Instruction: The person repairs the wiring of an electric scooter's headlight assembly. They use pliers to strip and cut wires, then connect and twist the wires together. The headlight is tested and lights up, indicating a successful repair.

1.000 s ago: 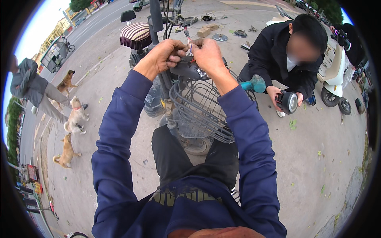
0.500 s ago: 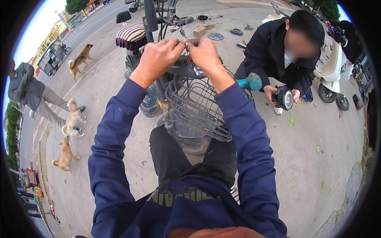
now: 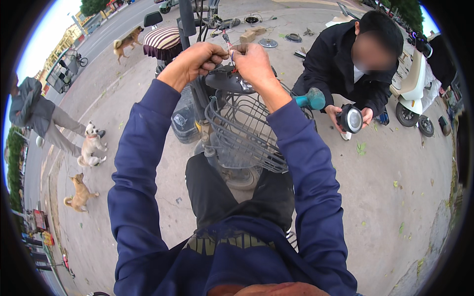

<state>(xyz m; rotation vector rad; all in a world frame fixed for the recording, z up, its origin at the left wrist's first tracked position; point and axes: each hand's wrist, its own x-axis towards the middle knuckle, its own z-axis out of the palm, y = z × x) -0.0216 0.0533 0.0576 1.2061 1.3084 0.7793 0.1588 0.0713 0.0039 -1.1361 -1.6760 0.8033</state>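
Note:
Both hands meet above the front of an electric bike. My left hand is closed, fingers curled, with thumb and forefinger pinching at thin wires. Beside it my right hand is closed too, pinching the thin wires between its fingertips. The wires' ends are mostly hidden by the fingers. Just below lies the bike's dark front housing with reddish wires. Under my forearms hangs a dark metal wire basket. A teal, rounded tool-like thing sticks out by my right sleeve.
At right a crouching person holds a round headlight. Behind stands a white scooter. Wooden blocks and round metal parts lie on the pavement. To the left are three dogs and a standing person.
My left hand has shifted slightly left and turned, its fingers now curled more into view; the right hand stays nearly in place. The other person's headlight has tilted. The far dog moved right.

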